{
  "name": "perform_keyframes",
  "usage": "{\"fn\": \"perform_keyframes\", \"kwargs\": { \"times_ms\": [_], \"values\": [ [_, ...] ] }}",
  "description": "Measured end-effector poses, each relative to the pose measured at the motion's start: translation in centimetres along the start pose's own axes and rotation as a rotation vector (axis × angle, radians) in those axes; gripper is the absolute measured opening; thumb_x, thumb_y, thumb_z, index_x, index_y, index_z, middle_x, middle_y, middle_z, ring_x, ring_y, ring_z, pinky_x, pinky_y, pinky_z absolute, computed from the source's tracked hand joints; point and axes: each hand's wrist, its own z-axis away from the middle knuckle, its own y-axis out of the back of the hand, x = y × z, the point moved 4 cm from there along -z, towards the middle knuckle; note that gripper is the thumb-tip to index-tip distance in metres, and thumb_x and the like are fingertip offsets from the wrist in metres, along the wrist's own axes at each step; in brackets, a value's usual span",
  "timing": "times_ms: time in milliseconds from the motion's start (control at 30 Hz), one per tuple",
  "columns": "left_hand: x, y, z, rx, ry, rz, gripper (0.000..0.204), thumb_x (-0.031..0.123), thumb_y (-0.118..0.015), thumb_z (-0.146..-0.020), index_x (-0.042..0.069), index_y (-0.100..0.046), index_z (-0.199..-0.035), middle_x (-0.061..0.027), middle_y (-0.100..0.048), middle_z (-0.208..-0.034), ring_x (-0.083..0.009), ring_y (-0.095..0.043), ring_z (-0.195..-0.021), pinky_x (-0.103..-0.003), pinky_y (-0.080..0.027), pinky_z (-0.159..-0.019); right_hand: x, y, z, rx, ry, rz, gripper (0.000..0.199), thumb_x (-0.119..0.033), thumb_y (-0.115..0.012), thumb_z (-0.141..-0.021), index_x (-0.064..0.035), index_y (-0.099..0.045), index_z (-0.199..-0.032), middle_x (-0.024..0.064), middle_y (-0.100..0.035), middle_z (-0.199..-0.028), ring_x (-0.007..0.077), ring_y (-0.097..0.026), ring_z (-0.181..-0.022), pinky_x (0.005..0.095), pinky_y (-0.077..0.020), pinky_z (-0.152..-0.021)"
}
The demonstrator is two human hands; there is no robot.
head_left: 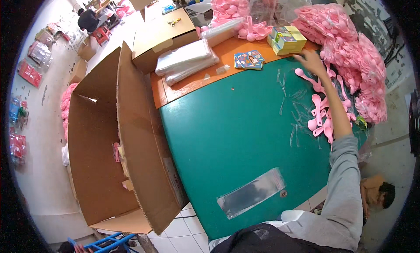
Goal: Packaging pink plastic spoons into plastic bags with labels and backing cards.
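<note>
My right hand (311,62) reaches across the far right of the green table top (210,135). Its fingers are stretched out and apart, just beside a block of yellow-edged cards (286,41), and I see nothing held in them. Under and beside my forearm lie loose pink plastic spoons (317,105) in a scattered heap. Narrow clear plastic strips (297,113) are strewn left of the spoons. A few colourful printed cards (249,59) lie fanned on the orange strip. Near me, clear flat plastic sleeves (251,194) rest on the green surface. My left hand does not show.
A tall open cardboard box (94,152) stands against the table's left side. Stacked clear bags (186,60) and a closed carton (164,32) sit at the back left. Bagged pink spoons (345,47) pile up at the right. Another person (378,191) is low at right; one (89,20) sits far back.
</note>
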Motion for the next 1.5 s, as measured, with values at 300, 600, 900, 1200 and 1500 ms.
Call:
{"fn": "perform_keyframes", "kwargs": {
  "times_ms": [300,600,900,1200,1500],
  "values": [
    [5.2,0.6,3.2,0.275,-0.080,-0.046,0.038,0.033,-0.049,-0.090,-0.001,-0.057,-0.106,-0.0150,-0.059,-0.098,-0.0256,-0.058,-0.086,-0.035,-0.048,-0.071,5.4,-6.3,5.1,0.080,-0.041,0.035,0.047,-0.041,-0.051,-0.084,-0.0087,-0.052,-0.117,0.0248,-0.054,-0.107,0.0388,-0.051,-0.099,0.0454,-0.0406,-0.086],
    [9.8,-8.2,5.0,-0.042,-0.032,0.283,0.042,0.030,-0.049,-0.091,-0.005,-0.045,-0.114,-0.0188,-0.051,-0.112,-0.0307,-0.051,-0.107,-0.038,-0.046,-0.087,-7.3,-0.8,14.2,-0.134,0.200,-0.454,0.041,-0.031,-0.048,-0.088,-0.0082,-0.049,-0.122,0.0252,-0.039,-0.129,0.0390,-0.038,-0.120,0.0400,-0.0309,-0.100],
    [11.9,-7.3,9.5,0.194,-0.267,0.200,0.040,0.033,-0.050,-0.090,-0.005,-0.049,-0.102,-0.0165,-0.054,-0.099,-0.0278,-0.056,-0.088,-0.033,-0.050,-0.071,-6.1,0.8,26.9,0.068,-0.063,0.103,0.075,-0.038,-0.059,-0.078,-0.0171,-0.022,-0.140,0.0186,-0.010,-0.145,0.0375,-0.013,-0.133,0.0562,-0.0135,-0.103],
    [13.7,-13.2,18.1,-0.748,-0.431,0.787,0.031,0.032,-0.046,-0.091,0.004,-0.055,-0.098,-0.0193,-0.050,-0.105,-0.0307,-0.059,-0.086,-0.040,-0.050,-0.073,-3.1,-0.4,16.5,0.233,0.051,0.163,0.051,-0.027,-0.055,-0.082,-0.0120,-0.039,-0.129,0.0179,-0.028,-0.137,0.0365,-0.024,-0.128,0.0492,-0.0201,-0.103],
    [15.7,-16.4,21.4,-0.897,-0.275,0.596,0.020,-0.005,-0.059,-0.066,0.004,-0.064,-0.083,-0.0123,-0.062,-0.088,-0.0210,-0.061,-0.074,-0.028,-0.050,-0.062,-16.0,-0.3,17.7,-0.087,0.376,-0.260,0.027,-0.013,-0.064,-0.073,-0.0074,-0.060,-0.099,0.0099,-0.057,-0.105,0.0291,-0.051,-0.100,0.0405,-0.0392,-0.089]
  ]
}}
